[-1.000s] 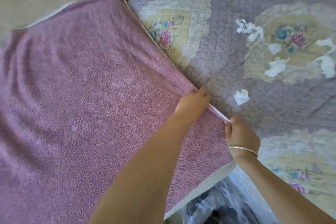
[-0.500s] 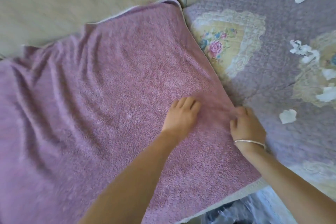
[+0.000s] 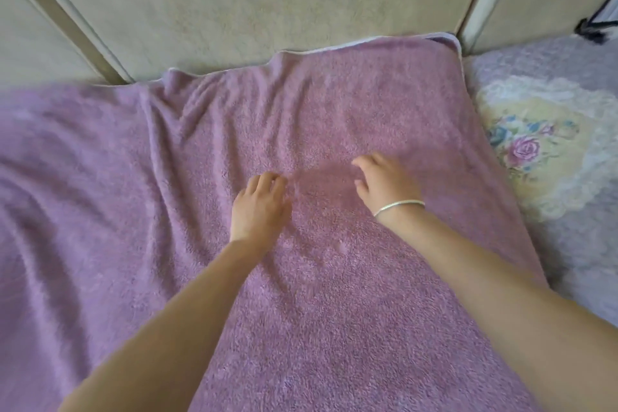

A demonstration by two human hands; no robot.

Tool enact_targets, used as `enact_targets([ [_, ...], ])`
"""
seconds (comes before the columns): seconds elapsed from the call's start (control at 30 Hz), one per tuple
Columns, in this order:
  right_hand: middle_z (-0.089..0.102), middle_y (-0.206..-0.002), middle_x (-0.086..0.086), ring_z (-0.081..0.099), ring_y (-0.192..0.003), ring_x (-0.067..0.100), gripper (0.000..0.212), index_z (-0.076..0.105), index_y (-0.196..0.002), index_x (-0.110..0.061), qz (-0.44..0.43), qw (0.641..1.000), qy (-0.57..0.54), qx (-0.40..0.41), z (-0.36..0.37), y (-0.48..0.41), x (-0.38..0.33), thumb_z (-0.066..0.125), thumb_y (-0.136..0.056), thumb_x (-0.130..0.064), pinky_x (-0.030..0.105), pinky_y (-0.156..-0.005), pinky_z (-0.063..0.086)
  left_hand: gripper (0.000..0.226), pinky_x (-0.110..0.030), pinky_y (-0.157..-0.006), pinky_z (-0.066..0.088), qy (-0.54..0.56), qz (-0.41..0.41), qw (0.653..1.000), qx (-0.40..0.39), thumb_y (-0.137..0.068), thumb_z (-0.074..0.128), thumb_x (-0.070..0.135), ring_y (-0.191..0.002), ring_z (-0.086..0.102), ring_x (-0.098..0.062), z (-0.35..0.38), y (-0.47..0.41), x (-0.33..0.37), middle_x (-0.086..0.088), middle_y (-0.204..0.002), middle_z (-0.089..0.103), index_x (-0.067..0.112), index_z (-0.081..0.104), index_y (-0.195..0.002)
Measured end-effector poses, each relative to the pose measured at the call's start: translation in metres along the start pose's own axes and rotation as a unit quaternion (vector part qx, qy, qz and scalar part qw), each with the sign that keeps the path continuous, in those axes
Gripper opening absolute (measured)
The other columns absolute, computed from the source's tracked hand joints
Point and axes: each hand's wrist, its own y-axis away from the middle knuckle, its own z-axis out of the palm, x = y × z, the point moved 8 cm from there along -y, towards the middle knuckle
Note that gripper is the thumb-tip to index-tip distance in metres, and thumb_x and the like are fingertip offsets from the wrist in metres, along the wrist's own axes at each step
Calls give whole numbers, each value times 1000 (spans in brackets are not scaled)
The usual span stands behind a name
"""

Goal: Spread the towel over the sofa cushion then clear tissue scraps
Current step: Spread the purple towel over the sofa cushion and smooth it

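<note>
Your left hand lay palm down on the towel, fingers loose, gripping nothing. Your right hand sat near it with a gap between, resting on the same towel, fingers relaxed and slightly bent, holding nothing; bracelet on that wrist. Towel was spread under both hands, smooth around the right one, wrinkled left of your left hand. Beige backrest stood beyond your fingertips, meeting the towel's far edge. Floral quilt lay right of your right hand.
</note>
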Motion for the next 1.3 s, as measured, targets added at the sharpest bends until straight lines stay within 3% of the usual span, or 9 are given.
enact_targets([
  [0.13, 46, -136, 7, 39, -129, 27, 42, 43, -135, -14, -32, 997, 54, -49, 20, -51, -41, 48, -94, -19, 37, -101, 41, 31, -27, -48, 53, -33, 42, 998, -10, -53, 84, 29, -64, 67, -26, 11, -8, -30, -4, -74, 68, 11, 69, -73],
  [0.3, 51, -127, 12, 44, -122, 30, 34, 53, -123, -8, -2, 993, 105, -56, 35, -91, -53, 54, -91, -19, 38, -92, 43, 28, -20, -46, 46, -57, 144, 987, 41, -62, 36, 15, -55, 62, -17, 19, -31, -26, 2, -62, 62, 17, 64, -59],
  [0.43, 63, -56, 10, 65, -55, 27, 33, 62, -54, -6, -64, 983, 172, -10, 39, -108, -62, 90, -36, -8, 23, -40, 47, 21, -23, -54, 50, -54, 157, 983, 83, -67, 36, 13, -62, 62, -18, 24, -30, -26, 0, -68, 62, 14, 57, -74],
  [0.5, 59, -48, 6, 61, -45, 25, 40, 59, -48, -10, -65, 979, 189, -45, 49, -110, -56, 92, -25, -11, 20, -36, 43, 11, -24, -56, 48, -42, 147, 983, 100, -70, 37, 14, -65, 56, -17, 22, -29, -20, 1, -70, 60, 15, 42, -80],
  [0.7, 62, -54, 12, 64, -53, 29, 27, 60, -58, -5, -71, 979, 192, -19, 28, -105, -41, 86, -48, -5, 28, -42, 48, 43, -20, -57, 50, -11, 127, 989, 76, -46, 64, 12, -63, 59, -15, 18, -32, -9, 2, -71, 63, 13, 42, -84],
  [0.83, 66, -98, 17, 58, -99, 35, 17, 61, -96, -1, 4, 998, 57, -19, 15, -105, -22, 53, -92, -16, 39, -73, 46, 11, -25, -57, 44, -9, 103, 991, 80, -70, 46, 12, -61, 57, -18, 18, -33, -9, 2, -70, 61, 16, 50, -80],
  [0.97, 60, -113, 19, 54, -109, 36, 24, 57, -107, -2, 121, 991, 40, 39, -9, -102, 26, 54, -91, -19, 42, -80, 46, 21, -28, -63, 30, 16, 100, 993, 68, -77, 48, 32, -62, 57, -21, 13, -43, 14, 0, -69, 59, 16, 59, -70],
  [1.07, 56, -121, 20, 52, -115, 35, 31, 54, -113, -1, 153, 986, 67, 2, -8, -100, 52, 55, -91, -23, 42, -87, 45, 36, -26, -60, 41, 1, 94, 995, 32, -70, 56, 53, -64, 60, -19, 17, -53, 40, 1, -71, 61, 17, 63, -70],
  [1.3, 55, -126, 21, 53, -118, 33, 29, 48, -121, 4, 112, 983, 140, -30, 8, -107, 51, 34, -97, -3, 44, -87, 48, 28, -22, -53, 47, -87, 86, 992, -5, -50, 87, 27, -57, 60, -17, 38, -64, 65, 2, -62, 62, 18, 64, -61],
])
